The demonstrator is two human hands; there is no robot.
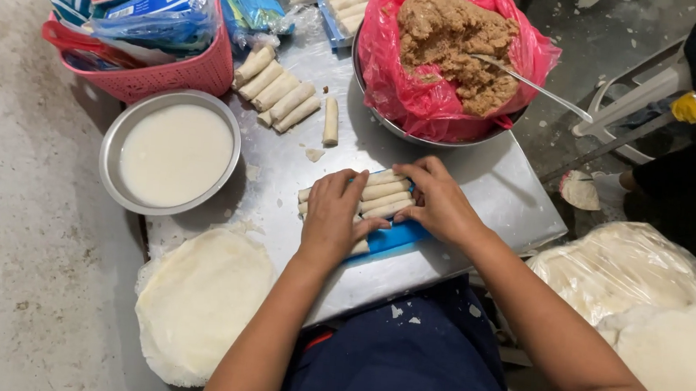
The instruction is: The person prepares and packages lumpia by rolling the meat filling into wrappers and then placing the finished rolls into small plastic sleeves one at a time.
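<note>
Pressing both hands on the spring rolls (385, 194): my left hand (334, 215) lies flat over their left ends, my right hand (439, 202) grips the right ends. Rolls lie on a blue tray (394, 238), long axes running hand to hand. Left: batter bowl (123, 135), wrapper stack (197, 303). Ahead: filling bowl (448, 43).

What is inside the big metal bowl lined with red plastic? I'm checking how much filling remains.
The red-plastic-lined metal bowl holds a heaped mound of brown minced filling, with a metal spoon stuck in it. The mound and liner hide the bowl's bottom, so its depth cannot be seen.
</note>
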